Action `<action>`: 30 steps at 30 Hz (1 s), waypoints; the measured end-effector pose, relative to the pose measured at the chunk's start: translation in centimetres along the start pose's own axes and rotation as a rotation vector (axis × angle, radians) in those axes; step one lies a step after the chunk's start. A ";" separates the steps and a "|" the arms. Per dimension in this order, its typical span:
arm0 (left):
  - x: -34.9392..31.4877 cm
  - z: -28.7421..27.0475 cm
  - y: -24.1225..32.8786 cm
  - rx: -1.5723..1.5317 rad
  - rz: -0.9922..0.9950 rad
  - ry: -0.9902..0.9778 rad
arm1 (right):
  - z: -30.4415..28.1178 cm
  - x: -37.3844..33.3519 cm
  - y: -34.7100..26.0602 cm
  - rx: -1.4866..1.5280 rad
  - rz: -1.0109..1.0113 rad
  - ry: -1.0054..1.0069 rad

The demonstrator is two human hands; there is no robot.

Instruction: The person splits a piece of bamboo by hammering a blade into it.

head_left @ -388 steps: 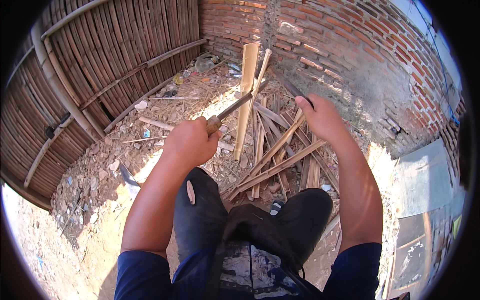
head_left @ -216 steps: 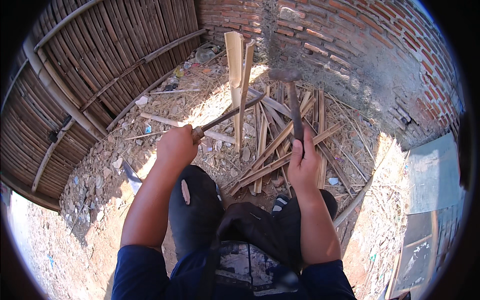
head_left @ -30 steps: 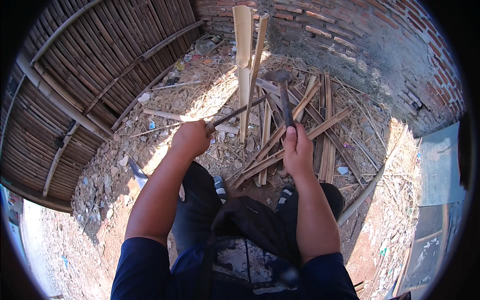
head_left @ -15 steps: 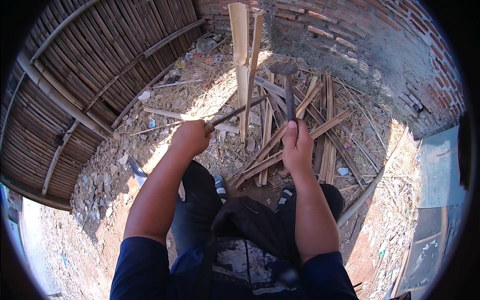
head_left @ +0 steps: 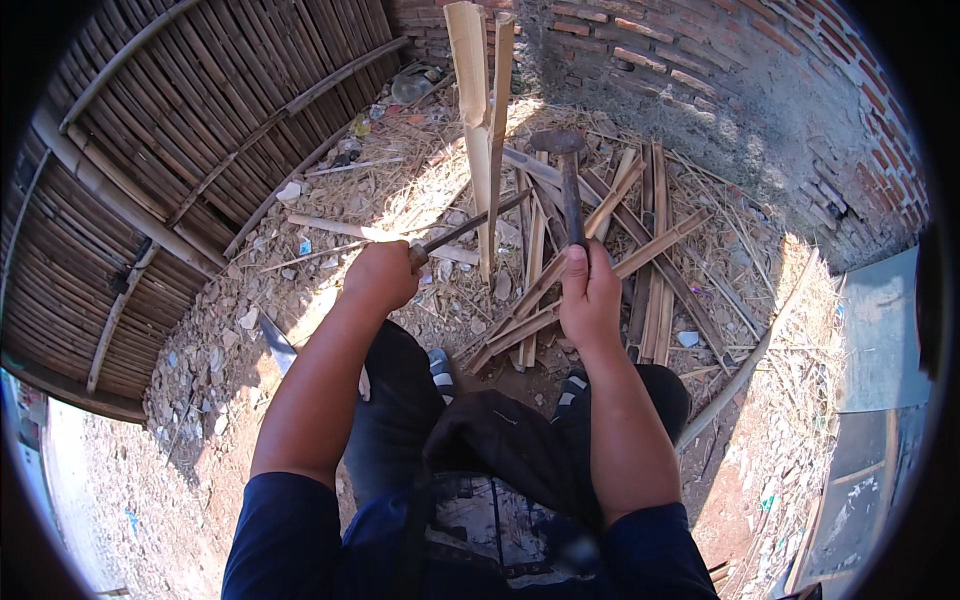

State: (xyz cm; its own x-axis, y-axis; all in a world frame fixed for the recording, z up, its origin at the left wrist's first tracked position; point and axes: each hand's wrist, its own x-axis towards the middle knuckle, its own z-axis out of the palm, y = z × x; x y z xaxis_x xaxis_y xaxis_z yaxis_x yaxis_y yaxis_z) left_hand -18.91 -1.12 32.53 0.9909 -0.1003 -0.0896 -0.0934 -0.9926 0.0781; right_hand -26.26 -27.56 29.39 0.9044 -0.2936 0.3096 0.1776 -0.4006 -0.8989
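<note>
My left hand [head_left: 382,275] is closed around the wooden handle of a narrow dark-bladed knife [head_left: 455,234]. Its blade crosses a tall upright piece of bamboo [head_left: 474,150], split at the top into two parts that stand apart. Whether the blade sits inside the split or passes against one side, I cannot tell for sure. My right hand [head_left: 590,297] grips a hammer [head_left: 572,185] by its handle, thumb along it, with the metal head raised to the right of the bamboo and apart from it.
Split bamboo strips [head_left: 655,270] lie crossed in a pile beyond my feet. A wide metal blade [head_left: 276,342] lies by my left leg. A slatted bamboo wall [head_left: 200,120] stands at left, a brick wall [head_left: 690,90] at the back right. Rubble and straw cover the ground.
The hammer has shifted slightly left with my right hand, its head tilting a little more leftward. The bamboo's top leans slightly further left. My left hand stays nearly still on the knife.
</note>
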 end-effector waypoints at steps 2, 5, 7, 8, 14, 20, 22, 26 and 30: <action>0.0 -0.1 0.3 -0.005 0.024 0.037 | 0.4 -0.1 1.1 -0.016 -0.049 0.077; 0.3 0.3 0.4 0.012 0.034 0.032 | 2.4 0.3 5.8 -0.279 0.029 -0.089; 0.9 0.6 -0.3 0.045 0.022 0.019 | 2.8 0.9 6.4 -0.358 0.115 -0.181; 0.9 0.6 -0.3 0.036 0.010 0.020 | 2.9 1.0 6.1 -0.309 0.155 -0.170; 1.6 1.2 -1.4 0.023 0.004 0.007 | 1.1 1.3 3.5 -0.129 0.110 -0.067; 1.7 1.1 -0.2 0.024 -0.014 -0.032 | 0.8 2.0 2.0 -0.006 -0.098 0.114; 1.7 0.7 0.7 0.028 -0.040 -0.081 | 2.0 2.1 5.1 -0.286 0.053 -0.086; 1.6 1.5 -0.4 0.059 0.004 -0.009 | 3.5 2.0 6.8 -0.293 0.131 -0.132; 1.3 1.9 -0.6 0.018 -0.028 0.006 | 2.0 1.8 3.5 -0.114 0.055 -0.046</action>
State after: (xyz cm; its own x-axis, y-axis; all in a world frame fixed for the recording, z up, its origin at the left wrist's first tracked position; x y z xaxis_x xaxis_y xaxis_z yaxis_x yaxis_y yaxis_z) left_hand -17.74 -0.79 30.44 0.9937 -0.0719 -0.0856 -0.0671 -0.9961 0.0576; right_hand -23.26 -27.76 26.21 0.9288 -0.2793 0.2435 0.0838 -0.4819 -0.8722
